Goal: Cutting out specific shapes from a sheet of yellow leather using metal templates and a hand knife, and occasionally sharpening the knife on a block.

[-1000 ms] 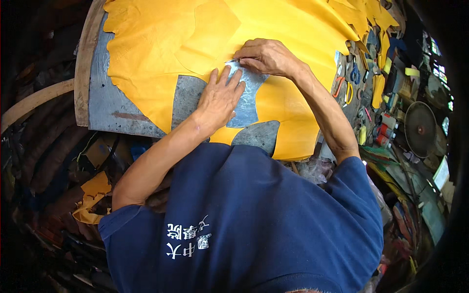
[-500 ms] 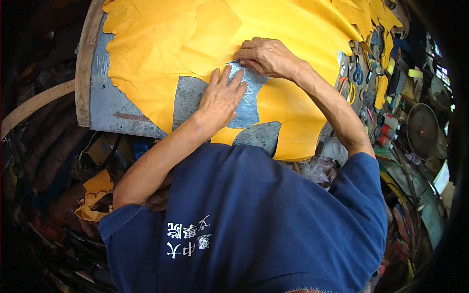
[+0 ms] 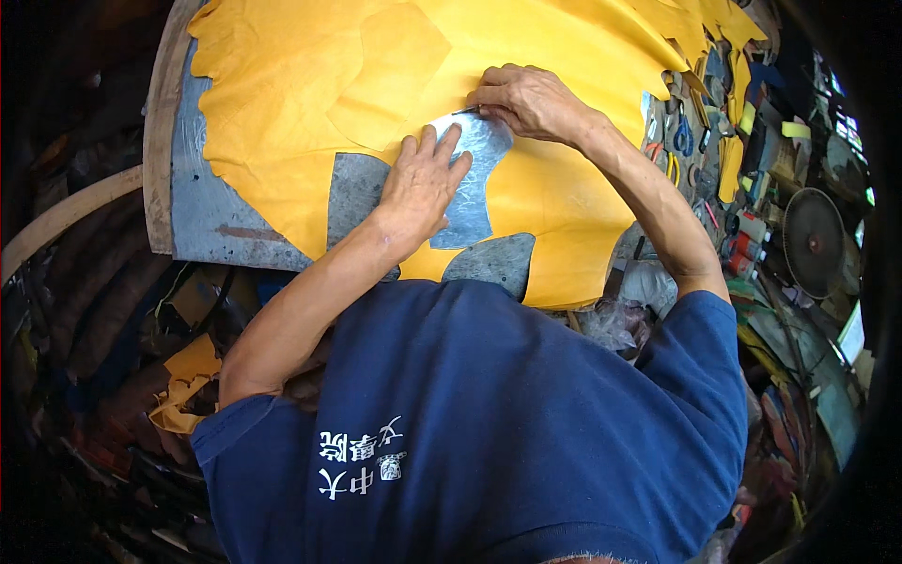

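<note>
On the counter (image 3: 202, 221), we are pressing our flat, open left hand (image 3: 423, 183) on the grey template (image 3: 474, 179) over yellow leather (image 3: 319, 85), our right hand (image 3: 526, 99) pinching a small tool.

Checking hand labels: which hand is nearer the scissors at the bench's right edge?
Right. The right hand is at the metal template's top edge, closer to the scissors; the left hand presses the template, farther away.

Yellow leather sheet (image 3: 310, 85), shiny grey template (image 3: 474, 179), dull grey worktop (image 3: 202, 216), navy shirt (image 3: 526, 423) with white print.

Close head view, straight down
</note>
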A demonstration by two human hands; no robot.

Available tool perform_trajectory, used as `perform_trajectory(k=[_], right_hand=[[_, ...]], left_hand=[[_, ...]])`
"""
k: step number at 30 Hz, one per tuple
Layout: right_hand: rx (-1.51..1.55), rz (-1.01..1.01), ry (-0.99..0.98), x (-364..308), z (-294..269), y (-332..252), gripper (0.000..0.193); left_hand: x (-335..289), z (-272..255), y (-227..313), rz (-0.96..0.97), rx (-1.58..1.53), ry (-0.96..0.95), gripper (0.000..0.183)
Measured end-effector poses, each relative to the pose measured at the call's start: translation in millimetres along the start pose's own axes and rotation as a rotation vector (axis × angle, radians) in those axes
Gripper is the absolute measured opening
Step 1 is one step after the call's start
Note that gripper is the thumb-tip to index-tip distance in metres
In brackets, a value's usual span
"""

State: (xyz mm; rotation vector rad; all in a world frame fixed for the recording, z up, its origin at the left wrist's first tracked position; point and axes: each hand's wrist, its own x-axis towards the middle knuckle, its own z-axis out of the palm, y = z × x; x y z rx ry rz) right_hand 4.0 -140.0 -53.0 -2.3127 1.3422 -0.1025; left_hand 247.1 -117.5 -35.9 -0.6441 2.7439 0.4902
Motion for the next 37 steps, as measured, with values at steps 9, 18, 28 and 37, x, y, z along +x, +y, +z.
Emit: perform_trajectory(k=[9, 18, 28, 37], right_hand=[[-0.011, 0.087, 0.041, -20.8, -3.1, 14.7, 0.020], [0.020, 0.119, 0.066, -30.3, -3.5, 15.6, 0.020], [0.051, 0.171, 0.120, -42.7, 5.1, 13.8, 0.022], [0.161, 0.311, 0.072, -50.3, 6.8, -3.6, 0.027]], left_hand=[[2.3, -2.8, 1.4, 0.009, 0.060, -0.011, 0.089], [2.2, -3.6, 2.1, 0.008, 0.072, -0.025, 0.088], [3.3, -8.6, 4.1, 0.011, 0.118, -0.050, 0.090], [22.6, -11.6, 9.5, 0.002, 0.202, -0.152, 0.092]])
